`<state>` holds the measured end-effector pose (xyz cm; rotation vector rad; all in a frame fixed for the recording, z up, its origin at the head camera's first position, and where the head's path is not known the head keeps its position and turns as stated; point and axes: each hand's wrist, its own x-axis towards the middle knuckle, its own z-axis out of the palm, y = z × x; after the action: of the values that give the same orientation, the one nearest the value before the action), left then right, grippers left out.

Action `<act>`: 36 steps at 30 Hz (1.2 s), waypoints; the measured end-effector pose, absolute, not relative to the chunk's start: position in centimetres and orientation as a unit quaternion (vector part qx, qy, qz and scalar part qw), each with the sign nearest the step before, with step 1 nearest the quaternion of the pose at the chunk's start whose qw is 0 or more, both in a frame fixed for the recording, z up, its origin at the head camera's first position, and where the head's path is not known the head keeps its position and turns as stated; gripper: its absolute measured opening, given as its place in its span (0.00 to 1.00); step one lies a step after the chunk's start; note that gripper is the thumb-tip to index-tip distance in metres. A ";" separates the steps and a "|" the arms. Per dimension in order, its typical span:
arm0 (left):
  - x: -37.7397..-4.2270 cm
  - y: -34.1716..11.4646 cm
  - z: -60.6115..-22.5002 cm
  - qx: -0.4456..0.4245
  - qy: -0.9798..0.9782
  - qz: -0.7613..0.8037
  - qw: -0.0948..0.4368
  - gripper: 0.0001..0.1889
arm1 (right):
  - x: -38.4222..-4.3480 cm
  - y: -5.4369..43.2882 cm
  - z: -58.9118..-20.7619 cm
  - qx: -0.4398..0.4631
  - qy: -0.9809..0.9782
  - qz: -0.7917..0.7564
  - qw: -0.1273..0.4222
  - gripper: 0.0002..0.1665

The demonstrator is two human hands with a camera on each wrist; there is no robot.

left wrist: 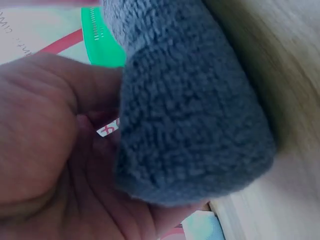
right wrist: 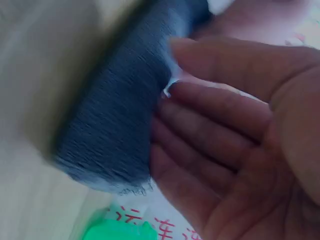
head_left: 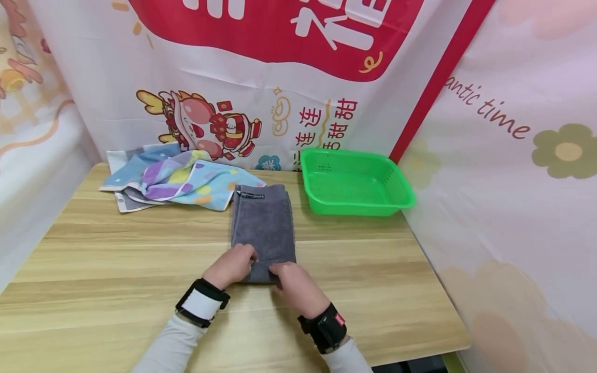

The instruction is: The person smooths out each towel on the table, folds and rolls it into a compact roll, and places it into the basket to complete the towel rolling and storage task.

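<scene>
A grey towel (head_left: 265, 228), folded into a long rectangle, lies on the wooden table with a dark label near its far end. Its near end is turned over into a thick fold. At the left part of that fold, my left hand (head_left: 233, 265) grips the cloth, thumb and fingers around it. My right hand (head_left: 300, 289) holds the right part of the same fold. From the left wrist, the rounded end of the fold (left wrist: 190, 115) looks plush. Seen from the right wrist, the thumb and fingers meet the fold (right wrist: 115, 110); some fingertips are hidden behind it.
A crumpled multicoloured towel (head_left: 186, 178) lies at the back left, its right corner close to the grey towel. The green plastic basket (head_left: 359, 207) stands at the back right. Behind the wooden table (head_left: 116, 269) hangs a printed cloth (head_left: 196, 67).
</scene>
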<state>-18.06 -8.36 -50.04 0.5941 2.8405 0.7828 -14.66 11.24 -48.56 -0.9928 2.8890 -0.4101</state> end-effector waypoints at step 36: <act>-20.2 -8.6 -49.2 0.226 0.937 0.232 0.134 0.13 | -16.5 10.5 -48.8 -0.330 0.937 -0.095 -0.060 0.16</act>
<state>-20.24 -8.61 -49.17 0.6541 2.7150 0.6719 -16.49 10.53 -48.78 -1.0771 3.0633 -0.3102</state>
